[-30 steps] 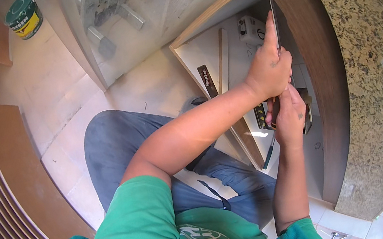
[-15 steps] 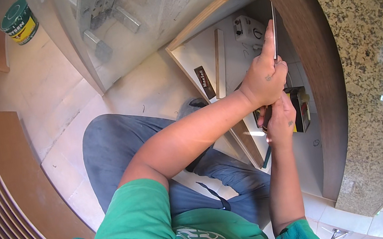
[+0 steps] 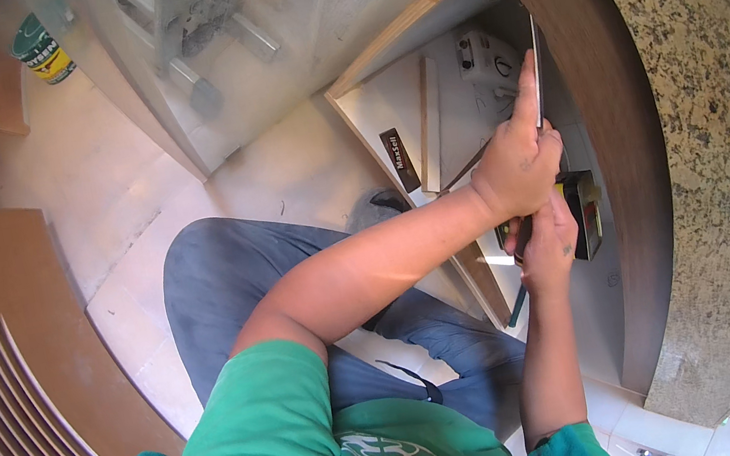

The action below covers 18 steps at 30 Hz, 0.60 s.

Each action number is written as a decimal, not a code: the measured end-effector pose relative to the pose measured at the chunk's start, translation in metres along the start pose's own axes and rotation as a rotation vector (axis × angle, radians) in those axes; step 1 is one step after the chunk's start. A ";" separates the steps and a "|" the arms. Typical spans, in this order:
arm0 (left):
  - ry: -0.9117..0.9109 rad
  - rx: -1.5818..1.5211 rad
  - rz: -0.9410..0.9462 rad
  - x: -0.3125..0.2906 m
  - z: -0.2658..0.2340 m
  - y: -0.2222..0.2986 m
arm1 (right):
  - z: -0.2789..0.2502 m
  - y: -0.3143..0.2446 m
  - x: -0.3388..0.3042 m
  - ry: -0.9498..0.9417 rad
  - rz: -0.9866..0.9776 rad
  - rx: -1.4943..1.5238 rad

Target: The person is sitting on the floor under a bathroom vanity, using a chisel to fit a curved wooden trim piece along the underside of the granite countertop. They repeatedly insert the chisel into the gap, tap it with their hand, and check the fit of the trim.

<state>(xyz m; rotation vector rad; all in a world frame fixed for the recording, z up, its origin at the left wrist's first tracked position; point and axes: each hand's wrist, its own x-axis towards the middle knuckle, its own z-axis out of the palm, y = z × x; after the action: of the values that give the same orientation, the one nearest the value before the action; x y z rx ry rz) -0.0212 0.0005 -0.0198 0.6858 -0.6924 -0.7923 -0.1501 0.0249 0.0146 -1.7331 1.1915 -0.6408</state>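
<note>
My left hand reaches across to the cabinet's brown wooden frame. Its index finger is stretched along a thin metal blade, seen nearly edge-on, and the other fingers curl round the blade's lower part. Just below, my right hand is closed on a dark handle. Whether the handle and blade are one tool is hidden by my hands. The blade stands close beside the frame's inner side; contact between them cannot be made out. Behind my right hand is a black-and-yellow tin.
A speckled stone countertop borders the frame on the right. Inside the cabinet are a white box-shaped device, a wood strip and a small dark box. A slatted door panel and green paint bucket are at left.
The whole view has shifted slightly, so the cabinet and both hands appear a little farther right and lower. Both hands keep their hold, with the left index finger still along the blade.
</note>
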 end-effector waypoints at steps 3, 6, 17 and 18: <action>-0.002 -0.021 0.027 0.004 -0.001 0.003 | 0.008 -0.012 0.011 -0.007 -0.002 -0.017; -0.019 -0.067 0.000 0.011 -0.006 0.009 | 0.010 -0.009 0.011 -0.006 -0.017 0.011; -0.025 -0.140 -0.013 0.012 -0.007 0.015 | 0.013 -0.007 0.017 -0.011 -0.063 0.027; -0.015 -0.121 -0.020 0.007 -0.003 0.012 | 0.008 -0.006 0.014 -0.008 -0.032 -0.011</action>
<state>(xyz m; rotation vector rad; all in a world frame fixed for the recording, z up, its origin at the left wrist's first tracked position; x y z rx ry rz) -0.0103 0.0019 -0.0103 0.5787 -0.6470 -0.8518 -0.1352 0.0158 0.0147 -1.7655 1.1657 -0.6465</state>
